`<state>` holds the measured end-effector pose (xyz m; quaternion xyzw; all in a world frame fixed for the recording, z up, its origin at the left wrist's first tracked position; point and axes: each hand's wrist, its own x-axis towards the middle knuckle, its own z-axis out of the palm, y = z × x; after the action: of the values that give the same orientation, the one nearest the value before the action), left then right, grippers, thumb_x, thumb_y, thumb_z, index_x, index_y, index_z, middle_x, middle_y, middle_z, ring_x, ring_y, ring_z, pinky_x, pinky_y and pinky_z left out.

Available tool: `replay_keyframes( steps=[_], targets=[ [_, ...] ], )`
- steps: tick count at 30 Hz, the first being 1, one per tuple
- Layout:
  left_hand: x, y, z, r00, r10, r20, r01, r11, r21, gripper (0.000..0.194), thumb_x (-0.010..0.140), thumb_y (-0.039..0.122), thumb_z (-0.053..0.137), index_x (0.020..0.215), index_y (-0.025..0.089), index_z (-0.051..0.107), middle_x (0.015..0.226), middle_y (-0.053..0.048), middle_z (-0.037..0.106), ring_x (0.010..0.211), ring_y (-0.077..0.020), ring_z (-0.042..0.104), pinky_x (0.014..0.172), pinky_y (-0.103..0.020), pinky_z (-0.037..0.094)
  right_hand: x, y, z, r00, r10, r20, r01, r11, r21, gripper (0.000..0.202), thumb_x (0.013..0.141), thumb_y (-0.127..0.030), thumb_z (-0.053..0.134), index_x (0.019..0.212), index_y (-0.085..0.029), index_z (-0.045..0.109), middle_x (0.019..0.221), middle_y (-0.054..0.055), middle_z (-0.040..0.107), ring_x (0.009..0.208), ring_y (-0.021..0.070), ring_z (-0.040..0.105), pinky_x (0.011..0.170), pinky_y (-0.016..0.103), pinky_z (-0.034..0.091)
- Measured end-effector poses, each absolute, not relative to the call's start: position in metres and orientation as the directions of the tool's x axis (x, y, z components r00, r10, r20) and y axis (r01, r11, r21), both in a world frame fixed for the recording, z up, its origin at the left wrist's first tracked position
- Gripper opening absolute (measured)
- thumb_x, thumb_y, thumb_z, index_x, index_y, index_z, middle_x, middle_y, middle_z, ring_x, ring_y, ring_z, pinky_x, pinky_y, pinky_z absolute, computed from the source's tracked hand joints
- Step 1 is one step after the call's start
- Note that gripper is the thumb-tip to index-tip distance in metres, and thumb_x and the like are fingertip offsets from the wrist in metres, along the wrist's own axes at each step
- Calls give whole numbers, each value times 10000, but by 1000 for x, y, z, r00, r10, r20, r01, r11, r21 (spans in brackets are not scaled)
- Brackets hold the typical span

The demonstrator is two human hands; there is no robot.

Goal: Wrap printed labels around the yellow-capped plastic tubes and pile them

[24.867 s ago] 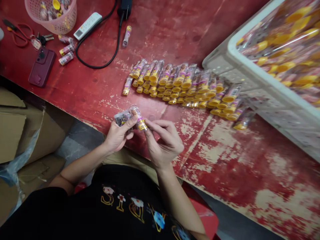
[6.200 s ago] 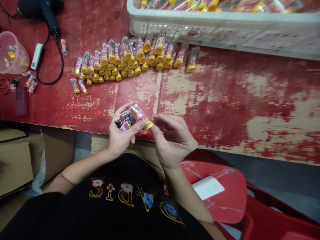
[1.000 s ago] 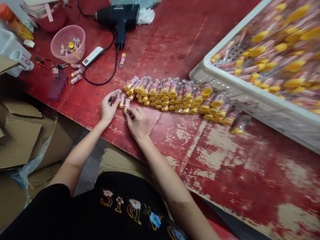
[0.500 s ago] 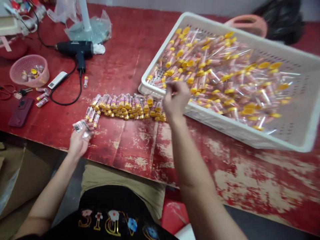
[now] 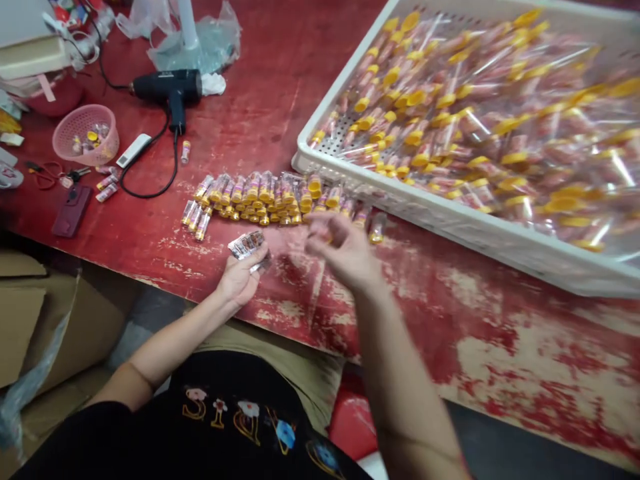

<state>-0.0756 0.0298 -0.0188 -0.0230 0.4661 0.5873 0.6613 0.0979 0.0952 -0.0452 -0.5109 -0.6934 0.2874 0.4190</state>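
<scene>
My left hand (image 5: 240, 280) is closed on a small stack of shiny printed film sleeves (image 5: 247, 247), held over the table's near edge. To its right, my right hand (image 5: 345, 250) has its fingers curled around a small tube (image 5: 320, 231) with pinkish contents, blurred by motion. Just beyond both hands lies a long pile of clear tubes with yellow caps (image 5: 260, 193). A few of these tubes (image 5: 197, 220) lie at the pile's left end. On the right, a white perforated crate (image 5: 425, 200) is filled with more yellow-capped tubes (image 5: 450, 100).
A black heat gun (image 5: 167, 87) with its cord lies at the back left of the worn red table (image 5: 280, 87). Near it are a pink basket (image 5: 86, 150), a white remote-like object (image 5: 133, 151), a purple phone (image 5: 73, 211) and red-handled scissors (image 5: 43, 175). Cardboard boxes (image 5: 50, 320) stand below left.
My right hand has come away from the crate's near edge to the front of the pile. My left hand has moved right with the sleeves, toward it. The view has shifted too.
</scene>
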Motion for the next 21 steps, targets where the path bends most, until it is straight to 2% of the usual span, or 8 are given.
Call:
replay_keyframes(
  steps=[1, 4, 6, 8, 11, 14, 18, 21],
  targets=[
    [-70, 28, -18, -128, 769, -627, -797, 297, 526, 195, 652, 23, 812, 765, 129, 693, 723, 15, 697, 652, -81, 622, 698, -229, 494, 84, 68, -51, -144, 955, 260, 419, 297, -858, 377, 802, -457, 734, 1052, -178, 687, 700, -30, 645, 553, 53, 555, 542, 191, 483],
    [-60, 21, -16, -126, 813, -569, -785, 269, 558, 211, 649, 96, 844, 770, 124, 673, 733, 15, 680, 662, -75, 608, 663, -217, 469, 51, 19, -60, 35, 997, 75, 57, 72, -996, 302, 774, -448, 761, 867, -177, 667, 669, -44, 582, 534, 55, 491, 517, 198, 464],
    [-58, 14, -15, -122, 822, -556, -772, 273, 575, 244, 650, 142, 858, 780, 128, 652, 691, 33, 635, 618, -58, 566, 609, -203, 441, 45, 9, -59, 116, 993, -39, -115, -26, -993, 290, 800, -454, 728, 828, -187, 619, 661, -52, 557, 487, 48, 436, 472, 199, 430],
    [-57, 8, -13, -140, 829, -541, -754, 265, 601, 284, 637, 165, 871, 777, 135, 625, 648, 52, 584, 575, -43, 517, 557, -190, 401, 49, 8, -55, 97, 990, -106, -198, -85, -977, 284, 799, -445, 726, 877, -201, 603, 676, -54, 565, 458, 49, 413, 438, 207, 412],
    [-54, 1, -11, -200, 844, -497, -742, 201, 640, 342, 603, 193, 893, 771, 142, 600, 655, 56, 571, 565, -34, 494, 522, -183, 361, 59, 10, -49, 64, 993, -102, -192, -88, -977, 325, 733, -413, 788, 934, -200, 648, 731, -26, 630, 512, 73, 493, 460, 218, 435],
    [-48, -2, -9, -217, 843, -492, -728, 196, 657, 369, 566, 185, 906, 754, 137, 592, 657, 52, 576, 553, -30, 475, 487, -180, 306, 59, 10, -45, 122, 992, -24, -104, -11, -995, 293, 717, -424, 797, 851, -190, 682, 711, -11, 647, 540, 83, 517, 479, 222, 438],
    [-40, -1, -6, -181, 825, -535, -741, 243, 626, 329, 614, 204, 887, 750, 129, 596, 670, 43, 575, 543, -20, 442, 464, -175, 263, 54, 10, -44, 118, 993, -28, -93, -17, -995, 371, 790, -527, 715, 688, -188, 607, 536, -45, 515, 460, 70, 451, 438, 210, 408],
    [-41, 1, -3, -143, 809, -570, -791, 253, 557, 298, 671, 215, 861, 744, 131, 584, 688, 36, 572, 556, -21, 451, 468, -164, 280, 62, 4, -43, 43, 996, -79, -200, -69, -977, 374, 837, -584, 643, 930, -224, 593, 611, -66, 494, 434, 63, 423, 397, 205, 395]
  ],
)
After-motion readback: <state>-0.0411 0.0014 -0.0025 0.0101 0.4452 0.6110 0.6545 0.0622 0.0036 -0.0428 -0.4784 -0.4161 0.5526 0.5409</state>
